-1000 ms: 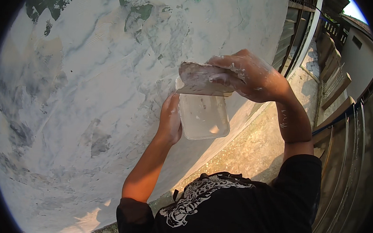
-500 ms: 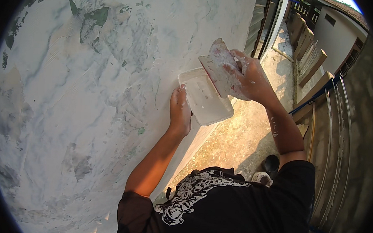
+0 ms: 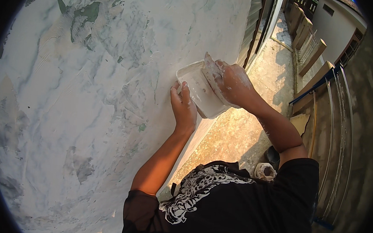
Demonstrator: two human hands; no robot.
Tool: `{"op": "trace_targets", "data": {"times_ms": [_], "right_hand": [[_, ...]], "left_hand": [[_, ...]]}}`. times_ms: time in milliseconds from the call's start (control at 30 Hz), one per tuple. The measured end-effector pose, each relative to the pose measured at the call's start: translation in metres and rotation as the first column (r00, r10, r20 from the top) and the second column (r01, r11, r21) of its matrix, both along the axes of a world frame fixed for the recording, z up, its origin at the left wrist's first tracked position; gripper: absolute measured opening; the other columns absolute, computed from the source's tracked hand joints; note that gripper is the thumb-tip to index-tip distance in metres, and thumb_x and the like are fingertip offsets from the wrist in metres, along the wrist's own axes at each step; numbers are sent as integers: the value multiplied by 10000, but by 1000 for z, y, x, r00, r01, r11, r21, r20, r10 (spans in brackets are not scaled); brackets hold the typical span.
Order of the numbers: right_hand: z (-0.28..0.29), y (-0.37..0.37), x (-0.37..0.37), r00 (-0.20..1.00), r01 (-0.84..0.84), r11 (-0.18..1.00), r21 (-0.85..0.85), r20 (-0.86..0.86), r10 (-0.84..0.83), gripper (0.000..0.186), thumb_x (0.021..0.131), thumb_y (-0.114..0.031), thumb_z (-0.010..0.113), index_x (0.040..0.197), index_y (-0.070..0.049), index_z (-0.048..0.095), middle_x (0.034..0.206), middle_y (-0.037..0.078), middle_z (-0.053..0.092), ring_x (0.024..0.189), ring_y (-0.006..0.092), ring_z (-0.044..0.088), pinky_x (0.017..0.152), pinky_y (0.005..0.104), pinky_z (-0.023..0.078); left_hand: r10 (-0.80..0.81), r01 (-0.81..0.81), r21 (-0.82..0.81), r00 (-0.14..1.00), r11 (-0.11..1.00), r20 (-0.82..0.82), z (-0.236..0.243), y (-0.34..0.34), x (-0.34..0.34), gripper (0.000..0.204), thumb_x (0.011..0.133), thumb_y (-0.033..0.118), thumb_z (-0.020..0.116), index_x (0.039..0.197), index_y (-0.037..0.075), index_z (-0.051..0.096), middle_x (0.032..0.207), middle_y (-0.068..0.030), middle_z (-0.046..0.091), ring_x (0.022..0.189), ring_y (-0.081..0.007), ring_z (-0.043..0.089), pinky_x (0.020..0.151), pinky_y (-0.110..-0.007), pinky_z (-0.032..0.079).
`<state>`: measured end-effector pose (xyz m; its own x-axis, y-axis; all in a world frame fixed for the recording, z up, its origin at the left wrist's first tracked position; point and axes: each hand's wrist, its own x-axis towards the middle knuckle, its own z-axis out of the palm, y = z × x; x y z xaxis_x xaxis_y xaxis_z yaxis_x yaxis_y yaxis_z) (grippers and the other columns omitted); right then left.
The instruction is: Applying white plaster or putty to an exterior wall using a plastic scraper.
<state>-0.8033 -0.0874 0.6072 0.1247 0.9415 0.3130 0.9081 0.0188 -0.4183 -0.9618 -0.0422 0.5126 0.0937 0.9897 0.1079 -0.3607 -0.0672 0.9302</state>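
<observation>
My left hand [image 3: 183,108] grips the near left side of a white rectangular tub [image 3: 196,91], its thumb over the rim. Pale wet filler lies in the tub. In my right hand [image 3: 235,86], closed and smeared with white, is a wide filling knife [image 3: 212,77]. Its blade stands tilted at the right side of the tub, its lower edge down at the filler; the exact contact is hard to make out. The handle is hidden by my fingers. Close on the left rises a wall [image 3: 88,123] coated unevenly in white, with green-grey patches showing through.
A concrete path [image 3: 232,136] runs along the wall. Down by my body on the right stand a dark bucket [image 3: 272,156] and a white-crusted container [image 3: 265,171]. A metal drying rack [image 3: 334,147] leans at the right. Louvred window slats [image 3: 251,28] lie beyond the wall.
My right hand has moved left and down, bringing the filling knife from above the tub's right edge into the tub. The blade has turned more edge-on. The tub has shifted slightly.
</observation>
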Motion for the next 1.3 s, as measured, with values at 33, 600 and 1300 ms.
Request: {"op": "trace_targets", "data": {"times_ms": [33,600,1300], "right_hand": [[-8,5,3,999,-41,997,66,-3,41,417,914,-153,631,1250,88,581,962,325,666,969,487,633,863,498,508],[33,-11,6,849,-395,918,-46,-400,345,392,931,-149,714,1255,48,615,997,166,735,901,165,676,804,322,556],[23,23,8,156,-413,879,239,-932,326,412,993,-138,633,1319,83,512,1182,158,676,1047,186,690,907,310,580]], "left_hand": [[0,0,-3,1000,1000,-1,-1,1,-1,374,1080,298,453,1286,-11,495,1094,-82,610,940,-141,609,814,-289,512],[-534,548,-432,829,717,165,-3,18,-31,517,1068,443,357,1380,59,508,1336,-134,594,1177,-266,621,1033,-423,493],[-404,384,-355,915,853,17,56,-17,-80,556,1076,435,352,1428,20,467,1333,-167,589,1196,-284,620,1014,-452,518]]}}
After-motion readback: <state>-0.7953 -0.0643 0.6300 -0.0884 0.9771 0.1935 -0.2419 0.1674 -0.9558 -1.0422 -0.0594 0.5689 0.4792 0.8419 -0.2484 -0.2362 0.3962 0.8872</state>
